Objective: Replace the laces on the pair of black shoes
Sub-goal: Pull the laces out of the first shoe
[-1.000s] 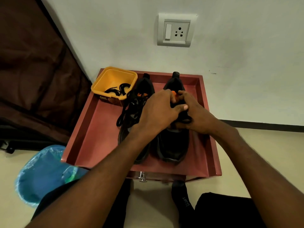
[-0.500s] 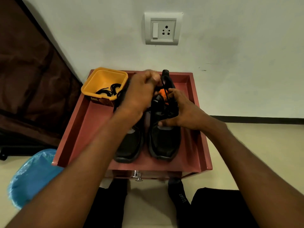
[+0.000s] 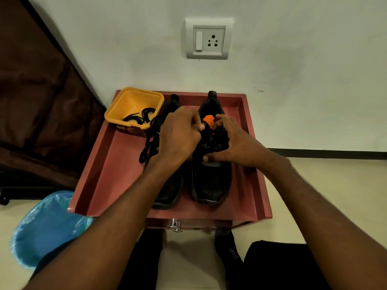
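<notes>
Shoes (image 3: 210,181) sit in red tray (image 3: 109,170) against wall (image 3: 303,70).

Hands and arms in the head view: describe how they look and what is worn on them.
Both arms are bare from the bottom edge of the picture to the wrist; no sleeve shows. The left hand and right hand wear no gloves, and no ring, watch or band is visible on either. Nails are short. Nothing else marks them.

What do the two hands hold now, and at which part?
Both hands hold the right shoe at its laced upper part: the left hand pinches near the tongue, the right hand grips its side.
</notes>
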{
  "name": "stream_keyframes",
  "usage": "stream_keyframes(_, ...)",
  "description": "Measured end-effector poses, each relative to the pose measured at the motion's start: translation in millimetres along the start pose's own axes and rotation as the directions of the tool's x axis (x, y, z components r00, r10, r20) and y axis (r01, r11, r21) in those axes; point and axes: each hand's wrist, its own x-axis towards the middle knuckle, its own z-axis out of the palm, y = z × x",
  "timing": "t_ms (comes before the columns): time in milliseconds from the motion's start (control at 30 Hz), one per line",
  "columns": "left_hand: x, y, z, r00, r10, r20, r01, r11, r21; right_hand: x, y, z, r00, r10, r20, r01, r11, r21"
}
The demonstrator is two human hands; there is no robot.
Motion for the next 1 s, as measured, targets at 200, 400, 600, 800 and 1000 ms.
stream_keyframes(200,23.2,5.1,-51.2,0.969,-0.152,0.196,0.216,0.122,-0.969,-0.7,2.5,-2.5,1.000,0.009,0.020,-0.010,0.999,0.049)
stream_keyframes(400,12.4,-13.7,-62.8,0.977,-0.143,0.159,0.213,0.724,-0.656,1.8,-3.6,-2.3,0.999,0.021,0.045,-0.025,0.996,0.084)
stream_keyframes(600,-3.3,-3.2,-50.7,1.000,0.023,0.006,-0.024,0.978,0.209,5.9,-17.5,0.0,0.997,0.072,-0.040,-0.062,0.976,0.207)
stream_keyframes(800,3.0,-10.1,-25.1,0.949,0.192,0.252,-0.227,0.967,0.119,6.9,-24.5,16.0,0.946,-0.110,-0.306,0.026,0.964,-0.266)
stream_keyframes(1000,-7.5,-2.1,2.7,0.881,0.179,0.438,-0.290,0.935,0.203,6.6,-24.5,13.7,0.951,-0.114,-0.286,0.046,0.971,-0.236)
